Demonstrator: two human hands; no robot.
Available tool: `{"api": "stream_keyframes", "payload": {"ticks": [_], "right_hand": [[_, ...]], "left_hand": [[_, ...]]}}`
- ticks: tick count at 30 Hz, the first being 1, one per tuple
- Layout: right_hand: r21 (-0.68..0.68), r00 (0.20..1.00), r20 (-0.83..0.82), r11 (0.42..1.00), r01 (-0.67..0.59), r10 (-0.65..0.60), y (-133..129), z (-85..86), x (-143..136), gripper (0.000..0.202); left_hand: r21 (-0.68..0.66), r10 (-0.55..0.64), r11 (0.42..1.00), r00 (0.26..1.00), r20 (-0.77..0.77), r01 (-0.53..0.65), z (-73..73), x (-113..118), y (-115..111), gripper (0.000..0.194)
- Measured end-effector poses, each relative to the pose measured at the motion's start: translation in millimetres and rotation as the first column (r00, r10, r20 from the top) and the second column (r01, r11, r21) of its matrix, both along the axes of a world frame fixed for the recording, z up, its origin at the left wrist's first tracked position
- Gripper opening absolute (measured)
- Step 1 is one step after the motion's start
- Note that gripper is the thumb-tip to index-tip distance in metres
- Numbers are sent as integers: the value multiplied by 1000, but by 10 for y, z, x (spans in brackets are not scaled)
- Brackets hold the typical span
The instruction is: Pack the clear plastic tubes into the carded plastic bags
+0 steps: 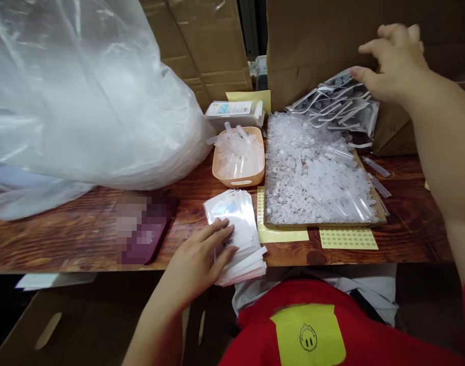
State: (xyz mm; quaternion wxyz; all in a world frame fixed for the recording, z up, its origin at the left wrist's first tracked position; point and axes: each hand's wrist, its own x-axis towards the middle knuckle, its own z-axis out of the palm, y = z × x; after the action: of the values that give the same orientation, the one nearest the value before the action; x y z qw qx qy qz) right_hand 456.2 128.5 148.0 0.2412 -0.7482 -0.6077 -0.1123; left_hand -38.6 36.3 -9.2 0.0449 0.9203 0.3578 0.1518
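Note:
My left hand [200,256] lies with its fingers stretched out on a stack of clear plastic packets [240,218] with printed cards inside, at the table's front edge. Raised at the back right, my right hand [396,66] has its fingers apart and nothing visible in it. Just below and left of that hand is a pile of filled clear packets [337,104] with white edges. It leans over the back of a shallow cardboard tray [324,224] heaped with small clear plastic tubes and caps [316,173].
A peach plastic basket [238,181] holds clear tubes. Behind it stands another stack of packets [232,109]. Yellow sticker sheets [349,239] lie by the tray, loose tubes [379,185] to its right. A large plastic bag [95,101] fills the left; a dark red phone-like object [150,239] lies nearby.

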Motion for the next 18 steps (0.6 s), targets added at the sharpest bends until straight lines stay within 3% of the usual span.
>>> {"api": "stream_keyframes", "payload": {"ticks": [2,3,5,7,11,13,15,18], "right_hand": [[71,991,101,993,-99,92,-394,-58,-21,52],[20,982,127,990,-140,137,-607,-113,-9,45],[-282,985,124,956,-79,118,-1016,-302,74,33],[-501,996,86,865,37,8,-1351,-615,215,27],[-312,998,-20,949,53,-62,-1711,-1412,453,18],[-199,998,-29,979,52,-59,-1774,-1696,474,17],[-62,998,-32,996,58,-60,-1785,-1795,424,16],[221,1000,20,975,6,-11,-1680,-1594,224,14]], "left_hand": [[6,-21,1000,999,-32,21,42,1,37,51],[12,-35,999,998,-52,35,62,6,51,50],[29,-58,998,994,-95,61,92,26,66,51],[50,-65,996,989,-134,72,104,53,66,51],[127,-58,988,982,-181,82,75,107,37,49],[173,-71,979,981,-179,103,60,121,15,49],[196,-78,975,985,-155,108,62,126,-9,48],[169,-72,982,995,-68,83,89,122,-43,42]]}}
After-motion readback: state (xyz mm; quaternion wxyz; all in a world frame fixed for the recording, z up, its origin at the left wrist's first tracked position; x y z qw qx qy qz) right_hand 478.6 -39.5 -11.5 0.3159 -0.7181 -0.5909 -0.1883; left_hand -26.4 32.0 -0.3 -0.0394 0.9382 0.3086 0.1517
